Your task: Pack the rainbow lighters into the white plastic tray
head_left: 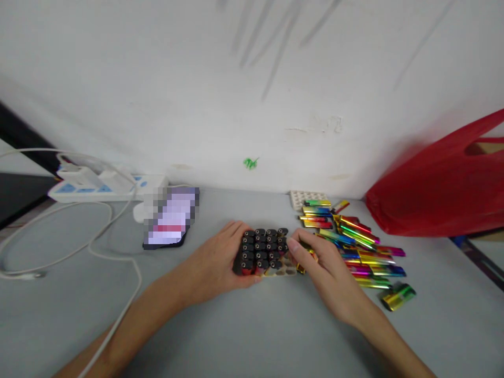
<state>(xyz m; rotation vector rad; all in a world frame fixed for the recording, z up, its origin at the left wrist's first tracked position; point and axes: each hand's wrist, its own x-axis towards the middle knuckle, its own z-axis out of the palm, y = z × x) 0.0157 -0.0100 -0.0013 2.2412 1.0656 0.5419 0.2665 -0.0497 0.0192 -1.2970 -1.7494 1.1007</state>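
A pale tray with round holes sits on the table, filled with upright lighters whose black tops face up in rows. Several holes at its near right corner show bare. My left hand is closed around the tray's left side, thumb along the near edge. At the tray's right end, my right hand has thumb and forefinger pinched by a black top. A gold, shiny lighter shows under its fingers, partly hidden. Loose metallic-coloured lighters lie piled to the right of that hand.
Behind the pile lies a second holed tray. A red bag stands at the right. On the left are a phone, a power strip and a white cable crossing my left forearm. A wall rises behind the table.
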